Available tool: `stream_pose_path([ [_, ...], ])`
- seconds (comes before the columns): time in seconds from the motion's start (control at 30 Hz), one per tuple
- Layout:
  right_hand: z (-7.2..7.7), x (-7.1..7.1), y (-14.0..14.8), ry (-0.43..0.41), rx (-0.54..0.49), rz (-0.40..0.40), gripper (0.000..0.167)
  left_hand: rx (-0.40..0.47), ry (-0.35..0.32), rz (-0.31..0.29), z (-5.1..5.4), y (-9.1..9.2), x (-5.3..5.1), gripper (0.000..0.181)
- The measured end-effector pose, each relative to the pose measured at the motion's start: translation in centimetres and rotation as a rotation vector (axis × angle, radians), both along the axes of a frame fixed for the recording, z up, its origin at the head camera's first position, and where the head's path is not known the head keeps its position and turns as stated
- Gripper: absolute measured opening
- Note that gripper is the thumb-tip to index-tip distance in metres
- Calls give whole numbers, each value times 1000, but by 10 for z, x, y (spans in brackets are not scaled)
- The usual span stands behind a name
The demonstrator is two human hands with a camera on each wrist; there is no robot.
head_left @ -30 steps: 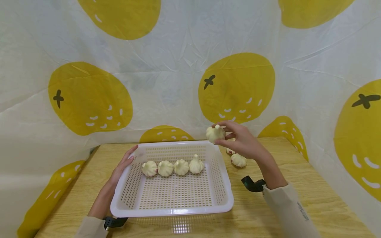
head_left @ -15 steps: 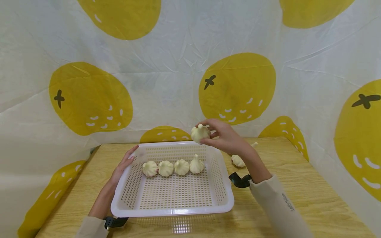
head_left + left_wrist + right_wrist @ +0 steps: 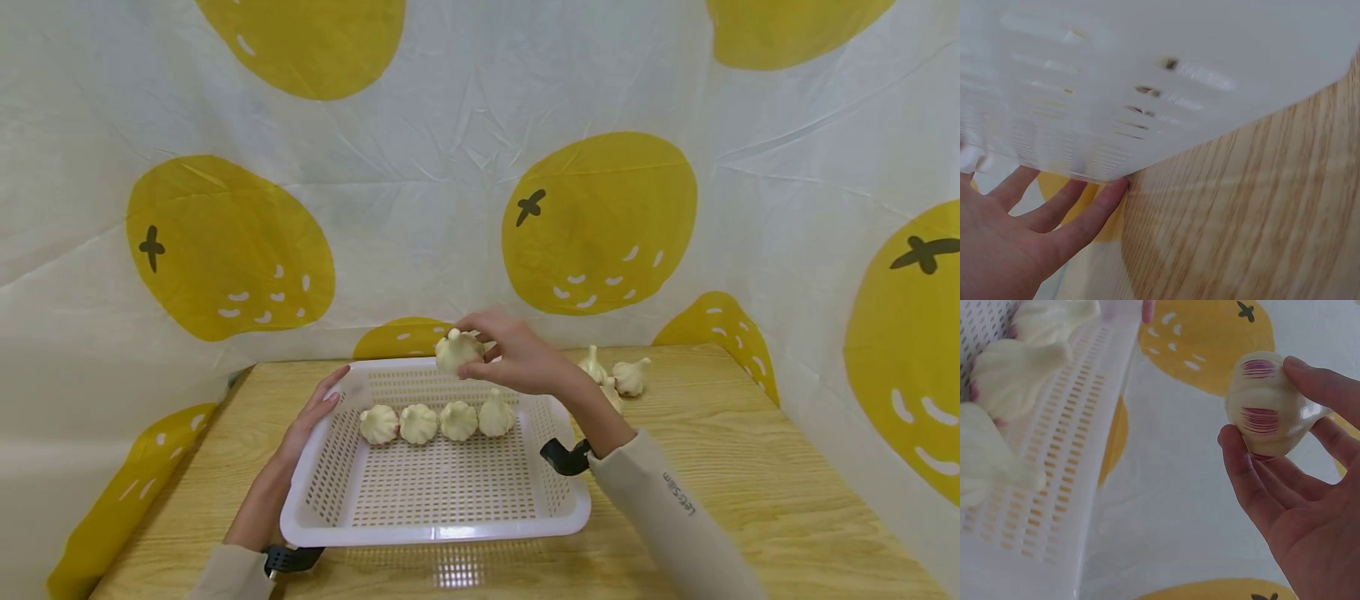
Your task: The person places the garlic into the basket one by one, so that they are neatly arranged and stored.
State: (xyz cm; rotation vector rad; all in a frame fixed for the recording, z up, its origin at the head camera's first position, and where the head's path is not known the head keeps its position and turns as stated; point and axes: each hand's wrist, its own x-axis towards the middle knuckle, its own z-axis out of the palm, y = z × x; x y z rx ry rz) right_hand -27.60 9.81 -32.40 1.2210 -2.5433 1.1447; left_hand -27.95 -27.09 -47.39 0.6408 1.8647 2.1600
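Observation:
In the head view my right hand (image 3: 517,354) holds a garlic bulb (image 3: 459,352) above the far rim of a white perforated plastic basket (image 3: 435,535). The right wrist view shows thumb and fingers pinching this bulb (image 3: 1263,406), which has purple streaks. Several more garlic bulbs (image 3: 458,421) sit in a row inside the basket, towards its far side. My left hand (image 3: 303,421) rests along the basket's left side. In the left wrist view its fairly straight fingers (image 3: 1085,215) are spread, with a fingertip touching the basket's outer wall (image 3: 1260,56).
On the wooden table (image 3: 750,467), right of the basket, lies a group of garlic bulbs (image 3: 632,377), partly behind my right forearm. A white curtain (image 3: 420,233) printed with yellow fruit hangs behind and beside the table.
My right hand has carried the held bulb leftward along the basket's far rim, lowering it slightly. More of the bulbs on the right now show. My left hand and the basket stay put.

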Motion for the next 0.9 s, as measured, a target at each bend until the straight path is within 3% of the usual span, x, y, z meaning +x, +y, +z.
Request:
stream_pose_path([
  [0.23,-6,-1,-27,-50,74,36,46,13,10,-10,-1,1,0,52],
  [0.6,-15,-4,-61,-86,161,119,48,-17,-8,26,-1,4,0,53],
  [0.9,-26,-10,-86,-72,255,191,47,1,2,18,0,2,1,51],
])
